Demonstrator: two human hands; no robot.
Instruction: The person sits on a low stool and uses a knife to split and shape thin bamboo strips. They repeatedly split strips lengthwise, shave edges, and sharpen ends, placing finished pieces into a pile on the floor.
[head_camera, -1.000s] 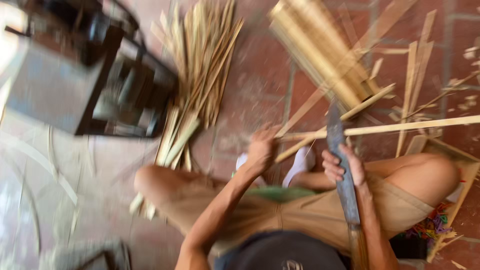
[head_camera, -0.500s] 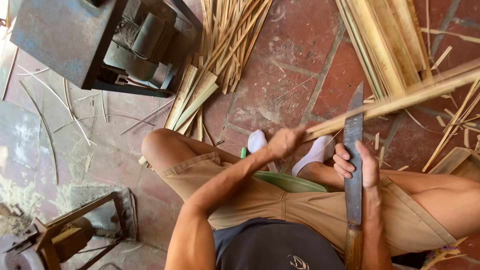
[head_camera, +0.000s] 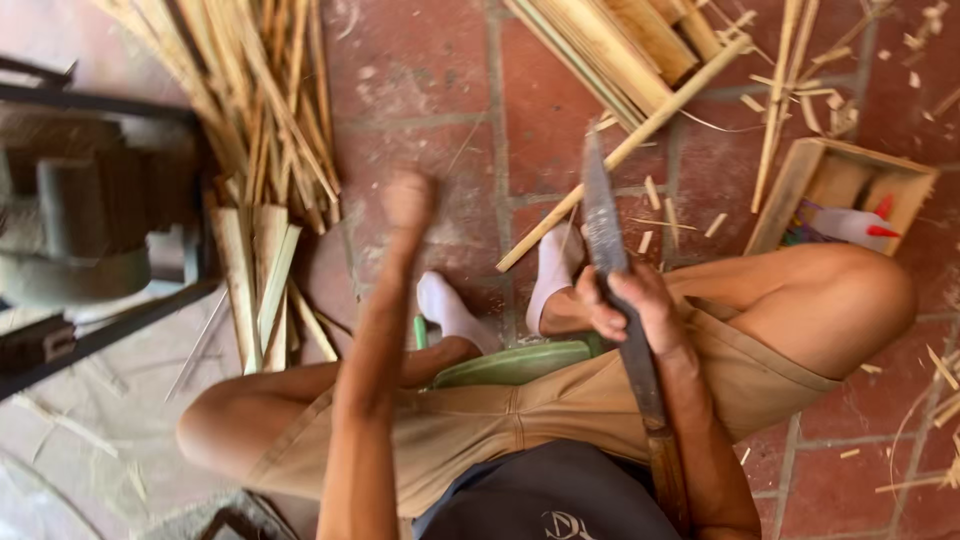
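I sit cross-legged on a red tile floor. My right hand (head_camera: 628, 305) grips a long dark knife (head_camera: 603, 230) by the lower blade, its tip pointing away from me and its wooden handle running along my forearm. My left hand (head_camera: 408, 200) is stretched forward and blurred, close to a heap of thin bamboo strips (head_camera: 250, 110); nothing shows in it. A long round bamboo stick (head_camera: 640, 135) lies slanted on the tiles beyond my white-socked feet, touching neither hand.
A dark metal machine (head_camera: 90, 220) stands at the left. Wider bamboo slats (head_camera: 255, 280) lie beside it. A bundle of split bamboo (head_camera: 620, 40) is at the top. At the right, a wooden box (head_camera: 850, 180) holds a white bottle (head_camera: 850, 225). Chips litter the floor.
My left hand has let go of the bamboo stick and swung left toward the strip heap. The stick now lies on the floor. The right hand still holds the knife.
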